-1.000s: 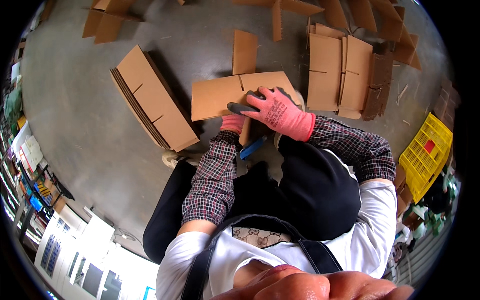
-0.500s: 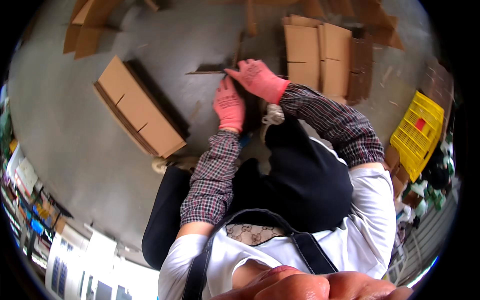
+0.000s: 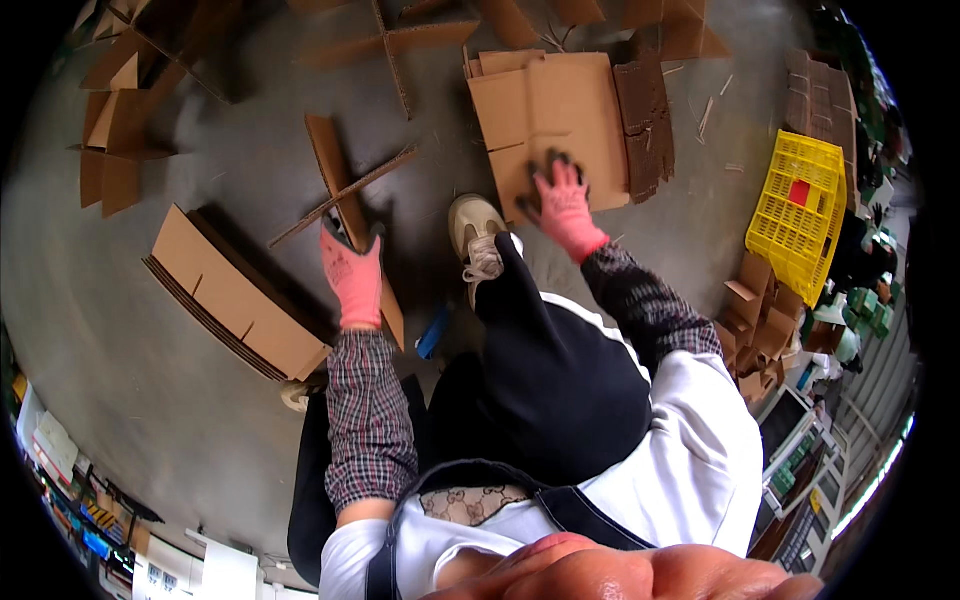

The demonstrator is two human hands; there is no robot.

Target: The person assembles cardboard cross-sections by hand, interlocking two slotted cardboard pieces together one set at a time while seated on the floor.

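My left hand (image 3: 352, 272), in a pink glove with dark fingertips, grips a crossed cardboard divider (image 3: 345, 190) that stands on edge on the floor. Its thumb lies on one side of the upright strip and its fingers on the other. My right hand (image 3: 568, 212), gloved alike, is open with fingers spread over the near part of a stack of flat cardboard sheets (image 3: 560, 105). Whether the fingertips press on the top sheet, I cannot tell. Left of my left hand lies another stack of slotted cardboard strips (image 3: 240, 290).
Crossed dividers (image 3: 120, 150) stand at the far left, and more (image 3: 390, 40) at the far middle. My shoe (image 3: 477, 230) is between my hands. A blue object (image 3: 432, 333) lies by my leg. To the right are a yellow plastic crate (image 3: 797, 205) and cardboard pieces (image 3: 760, 325).
My hands, close together before at the cardboard in the middle, are now apart. The right has moved onto the right stack and opened; the left holds the crossed divider. The whole view has shifted.
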